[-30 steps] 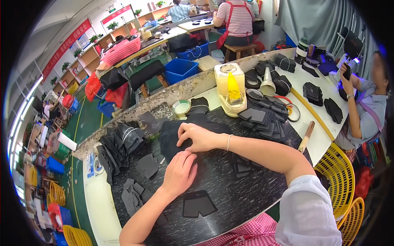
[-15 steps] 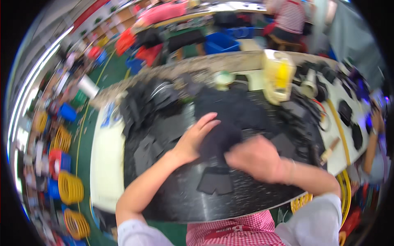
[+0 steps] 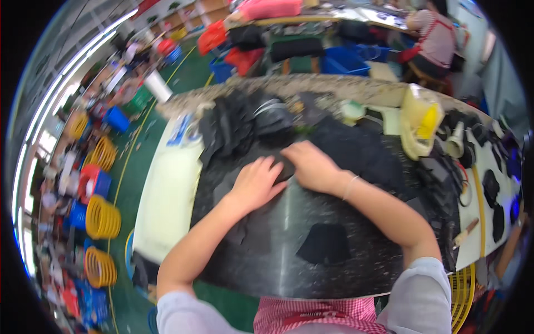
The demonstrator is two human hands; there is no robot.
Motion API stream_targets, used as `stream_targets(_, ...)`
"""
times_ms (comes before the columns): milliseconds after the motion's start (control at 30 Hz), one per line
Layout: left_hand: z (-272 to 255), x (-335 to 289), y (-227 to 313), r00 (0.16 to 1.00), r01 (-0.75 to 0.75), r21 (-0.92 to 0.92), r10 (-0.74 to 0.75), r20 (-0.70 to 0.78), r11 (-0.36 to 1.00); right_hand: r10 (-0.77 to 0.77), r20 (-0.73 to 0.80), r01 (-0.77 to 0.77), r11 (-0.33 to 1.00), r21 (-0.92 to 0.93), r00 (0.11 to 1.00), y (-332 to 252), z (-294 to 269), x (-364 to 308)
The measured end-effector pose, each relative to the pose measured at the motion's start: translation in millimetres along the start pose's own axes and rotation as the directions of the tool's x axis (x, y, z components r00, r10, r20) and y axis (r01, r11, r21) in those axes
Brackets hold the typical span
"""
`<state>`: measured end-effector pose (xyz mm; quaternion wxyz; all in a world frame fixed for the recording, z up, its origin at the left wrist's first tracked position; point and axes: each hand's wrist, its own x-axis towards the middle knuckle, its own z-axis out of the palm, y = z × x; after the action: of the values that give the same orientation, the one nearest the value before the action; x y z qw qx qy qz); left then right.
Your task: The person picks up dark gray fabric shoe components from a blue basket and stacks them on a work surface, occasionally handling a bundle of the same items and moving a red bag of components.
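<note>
On the black worktop [image 3: 334,284], a dark piece [image 3: 285,168] is apparently being positioned by left hand [image 3: 253,186] and right hand [image 3: 316,168], whose finger grip cannot be determined; edge control is judged necessary next.

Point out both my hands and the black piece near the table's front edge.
Left hand [image 3: 256,185]: head view, back of hand.
Right hand [image 3: 315,168]: head view, back of hand.
Black piece [image 3: 324,244]: head view, middle of its surface.

White sleeves [image 3: 420,296] at seven and past four o'clock. Pink-checked apron [image 3: 317,308] past five; pale wristband [image 3: 350,187] past three.
</note>
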<state>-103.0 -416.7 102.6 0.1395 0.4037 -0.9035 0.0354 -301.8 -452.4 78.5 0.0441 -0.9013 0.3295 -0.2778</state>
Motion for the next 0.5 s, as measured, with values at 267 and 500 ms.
stream_targets(267,-6,-12,-17,0.983,0.07,-0.463,-0.139,-0.117,0.883,0.027,-0.09,-0.015,0.991,0.13,0.996,-20,-5,-14)
stream_targets(500,-18,-28,6,0.894,0.301,-0.947,-0.315,0.32,-0.108,-0.391,-0.2,0.355,0.915,-0.193,0.899,-50,-32,-18)
